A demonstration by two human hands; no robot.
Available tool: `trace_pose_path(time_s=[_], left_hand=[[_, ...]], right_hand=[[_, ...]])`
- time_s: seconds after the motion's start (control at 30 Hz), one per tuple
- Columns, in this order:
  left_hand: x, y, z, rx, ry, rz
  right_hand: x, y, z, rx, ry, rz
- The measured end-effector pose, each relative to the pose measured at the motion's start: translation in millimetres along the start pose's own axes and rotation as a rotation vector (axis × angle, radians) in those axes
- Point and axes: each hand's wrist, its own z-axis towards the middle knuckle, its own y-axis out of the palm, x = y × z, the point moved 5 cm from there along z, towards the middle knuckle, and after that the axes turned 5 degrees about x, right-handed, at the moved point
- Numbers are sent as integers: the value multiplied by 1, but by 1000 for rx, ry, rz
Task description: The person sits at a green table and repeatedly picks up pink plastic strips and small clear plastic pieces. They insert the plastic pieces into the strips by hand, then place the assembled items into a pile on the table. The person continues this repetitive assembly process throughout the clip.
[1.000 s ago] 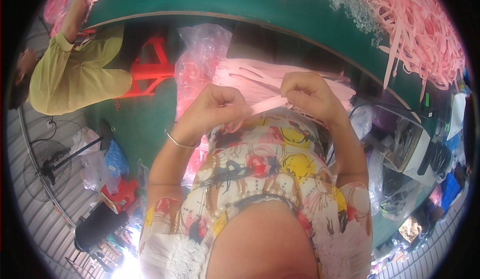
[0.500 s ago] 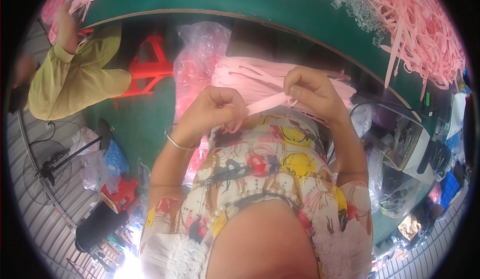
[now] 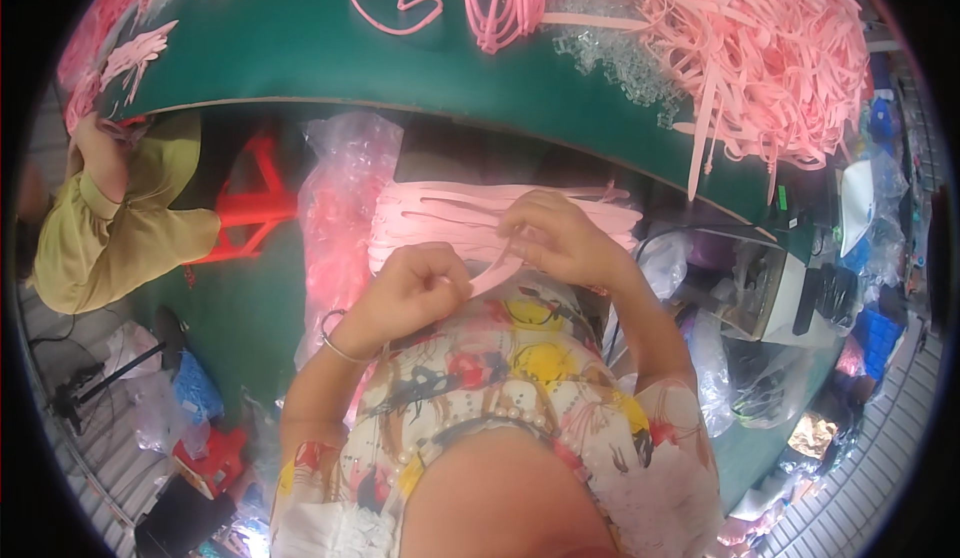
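A flat pink strap (image 3: 494, 274) runs between my two hands, just above my lap. My left hand (image 3: 425, 283), with a bracelet at its wrist, is closed on the strap's left end. Thumb and fingers of my right hand (image 3: 560, 238) pinch the same strap further right; the fingers partly cover that end. Behind both hands lies a thick bundle of pink straps (image 3: 425, 208), stretched sideways across my lap. It is partly hidden by my right hand.
Beyond my lap curves a green table (image 3: 290, 58) bearing a big heap of pink straps (image 3: 760, 58), clear plastic pieces (image 3: 615, 43) and pink loops (image 3: 505, 3). A plastic bag (image 3: 340, 188) and red stool (image 3: 255, 208) stand left, near a person in olive clothing (image 3: 120, 238).
The view has shifted, bringing more of the table into sight. My hands have come closer together, and the strap between them is shorter and more bent.
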Motion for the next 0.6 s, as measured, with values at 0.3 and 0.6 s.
trace_pose_path(time_s=[0.3, 0.6], left_hand=[[1, 10, 1, -41, 134, 97], [2, 9, 2, -43, 157, 103]], right_hand=[[-20, -101, 54, 574, -64, -841], [27, -119, 72, 493, -153, -1071]])
